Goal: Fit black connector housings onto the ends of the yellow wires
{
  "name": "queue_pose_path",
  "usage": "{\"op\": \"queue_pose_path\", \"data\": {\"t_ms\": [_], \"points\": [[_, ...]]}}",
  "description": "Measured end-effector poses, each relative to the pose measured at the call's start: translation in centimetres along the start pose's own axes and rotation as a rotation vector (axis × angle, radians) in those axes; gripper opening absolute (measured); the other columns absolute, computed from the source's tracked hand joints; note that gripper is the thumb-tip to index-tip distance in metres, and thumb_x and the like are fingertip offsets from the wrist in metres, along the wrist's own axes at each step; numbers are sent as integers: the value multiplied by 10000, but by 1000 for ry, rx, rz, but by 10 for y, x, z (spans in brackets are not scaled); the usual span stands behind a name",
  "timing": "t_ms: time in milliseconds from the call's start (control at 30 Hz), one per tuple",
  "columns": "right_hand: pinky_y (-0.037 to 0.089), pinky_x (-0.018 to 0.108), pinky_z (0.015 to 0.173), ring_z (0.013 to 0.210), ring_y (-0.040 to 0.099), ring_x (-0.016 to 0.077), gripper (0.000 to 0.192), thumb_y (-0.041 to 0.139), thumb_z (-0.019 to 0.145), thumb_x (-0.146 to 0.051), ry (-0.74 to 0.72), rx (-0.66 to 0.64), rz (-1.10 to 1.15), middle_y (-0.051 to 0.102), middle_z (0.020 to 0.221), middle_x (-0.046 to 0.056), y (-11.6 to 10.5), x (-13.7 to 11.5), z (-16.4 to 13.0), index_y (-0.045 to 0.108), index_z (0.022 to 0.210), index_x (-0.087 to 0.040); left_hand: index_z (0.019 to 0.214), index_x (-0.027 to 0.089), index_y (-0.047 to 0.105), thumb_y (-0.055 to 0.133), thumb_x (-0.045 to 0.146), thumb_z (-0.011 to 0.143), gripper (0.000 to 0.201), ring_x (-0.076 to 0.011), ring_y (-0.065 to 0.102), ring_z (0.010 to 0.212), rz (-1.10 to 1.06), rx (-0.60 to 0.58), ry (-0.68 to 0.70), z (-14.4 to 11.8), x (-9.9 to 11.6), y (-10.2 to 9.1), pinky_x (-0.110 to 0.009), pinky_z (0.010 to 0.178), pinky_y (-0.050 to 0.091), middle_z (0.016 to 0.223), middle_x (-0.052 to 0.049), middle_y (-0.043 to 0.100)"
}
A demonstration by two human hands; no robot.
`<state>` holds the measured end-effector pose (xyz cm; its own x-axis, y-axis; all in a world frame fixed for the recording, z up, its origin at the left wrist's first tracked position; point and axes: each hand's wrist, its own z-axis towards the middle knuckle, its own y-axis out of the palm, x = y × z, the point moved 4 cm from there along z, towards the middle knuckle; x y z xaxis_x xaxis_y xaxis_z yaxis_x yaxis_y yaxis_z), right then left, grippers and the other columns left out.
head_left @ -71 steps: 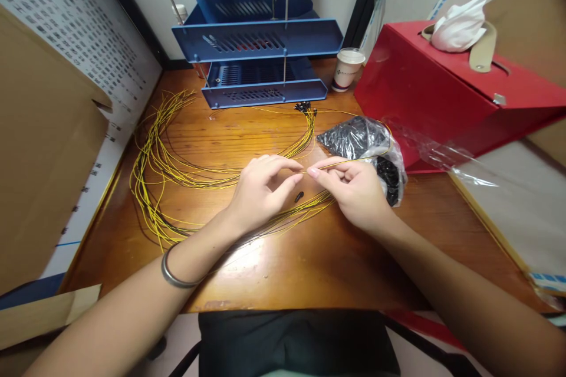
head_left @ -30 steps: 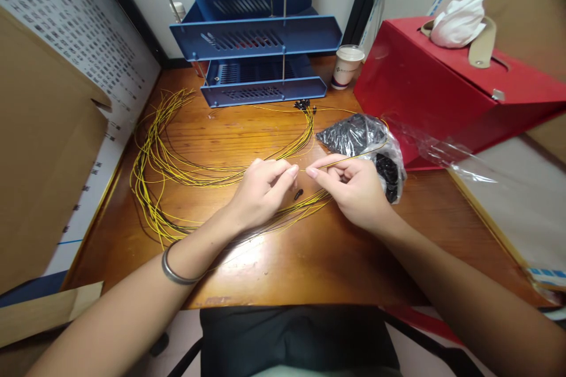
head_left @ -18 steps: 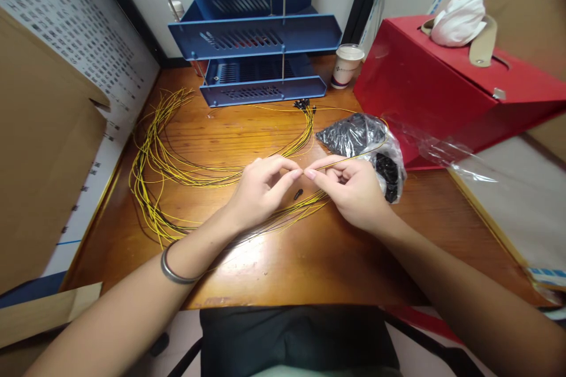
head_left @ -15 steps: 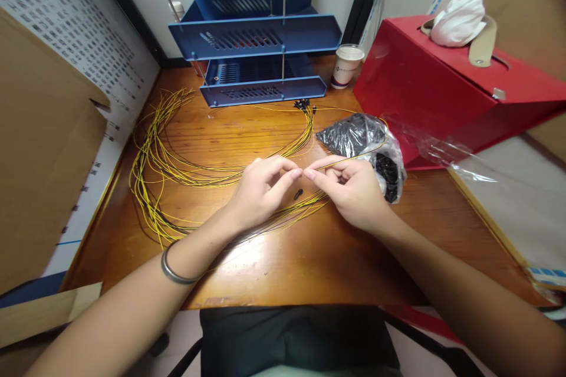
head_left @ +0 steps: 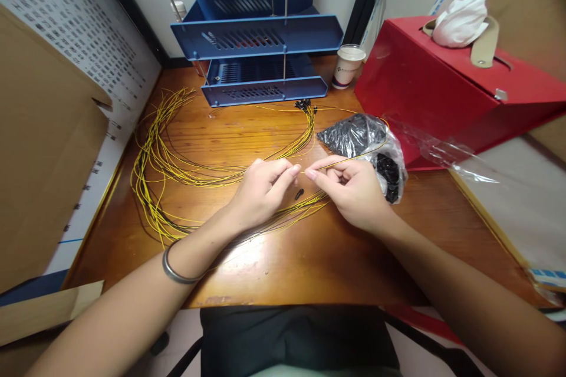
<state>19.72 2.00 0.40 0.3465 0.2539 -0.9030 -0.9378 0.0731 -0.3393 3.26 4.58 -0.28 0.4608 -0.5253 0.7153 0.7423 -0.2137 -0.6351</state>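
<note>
My right hand (head_left: 351,185) pinches a thin yellow-and-black wire (head_left: 349,158) near its end between thumb and forefinger. Facing it, my left hand (head_left: 265,188) has thumb and forefinger pressed together; whatever lies between them is too small to make out. A narrow gap separates the two sets of fingertips. On the table just below the gap lies a small black connector piece (head_left: 299,194). A looped bundle of yellow and black wires (head_left: 150,188) spreads to the left and passes under my hands. Black connectors (head_left: 303,105) cap the bundle's far end.
Behind my right hand sits a clear plastic bag (head_left: 354,132) of small black parts. A red tissue box (head_left: 420,82) stands at the right, a paper cup (head_left: 347,67) beside it. Blue letter trays (head_left: 265,94) stand at the back of the wooden table (head_left: 287,276).
My left fingertips have drawn slightly left, away from my right fingertips, so a small gap shows between them. My right hand keeps its pinch on the wire.
</note>
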Motion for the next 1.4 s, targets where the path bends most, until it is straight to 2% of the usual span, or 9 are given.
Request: {"op": "queue_pose_path", "data": {"t_ms": [100, 167, 267, 367, 433, 600, 833, 1033, 1400], "points": [[174, 270, 451, 450, 258, 76, 117, 671, 828, -233, 3, 5, 5, 340, 481, -89, -1, 0, 1, 698, 751, -150, 691, 164, 619, 444, 357, 1035, 432, -116, 582, 645, -28, 13, -32, 0, -3, 0, -290, 749, 357, 672, 27, 671], [161, 270, 446, 445, 248, 74, 111, 673, 821, -235, 6, 25, 14, 330, 477, -94, -4, 0, 1, 683, 749, -152, 655, 165, 608, 354, 404, 1059, 534, -122, 586, 630, -47, 3, -64, 0, -5, 0, -303, 762, 362, 643, 18, 660], [138, 273, 442, 427, 226, 71, 116, 661, 825, -246, 24, 78, 49, 305, 459, -106, -10, -1, 2, 654, 748, -160, 685, 170, 643, 230, 469, 1069, 638, -149, 598, 663, 63, -76, -117, 0, -7, 2, -342, 789, 340, 685, -3, 688], [134, 273, 442, 417, 216, 67, 117, 650, 829, -251, 49, 127, 85, 289, 452, -116, -14, -2, 3, 627, 751, -168, 811, 185, 685, 458, 558, 989, 471, -176, 618, 740, 224, -160, -143, 0, -6, 6, -356, 794, 310, 790, -2, 727], [135, 272, 442, 416, 217, 66, 111, 646, 826, -248, 61, 134, 96, 288, 452, -118, -14, -2, 3, 618, 756, -168, 909, 204, 704, 624, 556, 902, 361, -188, 638, 801, 240, -199, -124, 0, -6, 9, -349, 794, 314, 860, -1, 738], [140, 267, 441, 410, 227, 64, 122, 642, 827, -262, 77, 98, 85, 292, 446, -119, -11, 0, 2, 620, 762, -161, 945, 226, 731, 650, 388, 920, 182, -190, 649, 882, 265, -237, -48, -2, -7, 15, -328, 784, 330, 962, -23, 733], [188, 252, 447, 409, 257, 65, 115, 659, 809, -250, 52, 97, -28, 311, 445, -110, -11, 1, 0, 614, 737, -173, 1031, 205, 713, 572, 327, 976, 194, -153, 663, 776, 145, -96, -68, 1, -8, 6, -333, 845, 401, 943, -9, 776], [224, 247, 468, 414, 272, 65, 106, 666, 798, -231, -17, 106, -152, 307, 446, -110, -11, -1, -3, 619, 720, -176, 1066, 193, 753, 599, 295, 950, 218, -167, 680, 789, 3, 25, -75, 0, -11, 4, -286, 741, 487, 933, -54, 782], [248, 248, 469, 405, 275, 68, 121, 655, 812, -239, -72, 107, -237, 302, 442, -109, -10, -2, -2, 637, 709, -178, 990, 168, 789, 685, 291, 894, 187, -121, 661, 618, -118, 49, -110, 1, -9, 3, -237, 633, 497, 766, -22, 780]]}}
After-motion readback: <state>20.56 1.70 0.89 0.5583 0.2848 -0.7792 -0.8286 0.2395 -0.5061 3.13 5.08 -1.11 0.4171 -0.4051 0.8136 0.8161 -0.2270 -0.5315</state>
